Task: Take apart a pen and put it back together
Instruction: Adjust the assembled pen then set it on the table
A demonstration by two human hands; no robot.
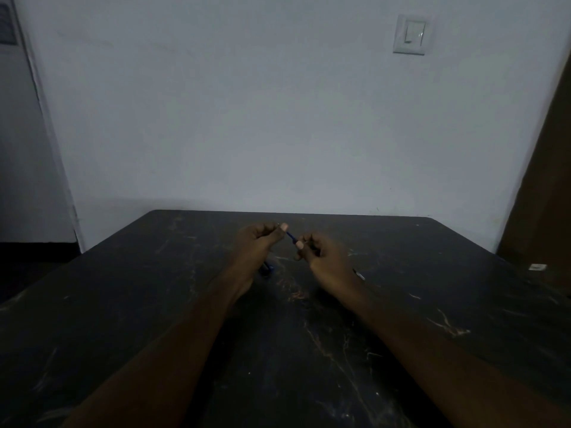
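A thin blue pen part [291,237] runs between my two hands above the dark table [129,288]. My left hand [259,242] pinches its upper end between thumb and fingers, and my right hand [321,254] pinches its lower end. A blue piece [268,269] shows below my left hand near the table top; whether the hand holds it I cannot tell. Beside my right wrist a small light, slim piece [359,274] lies on the table. The scene is dim and most of the pen is hidden by my fingers.
The scratched black table ends at a pale wall [278,118] with a light switch [412,34]. A brown door [550,180] stands at the right. A small white object [537,267] sits near the table's right edge.
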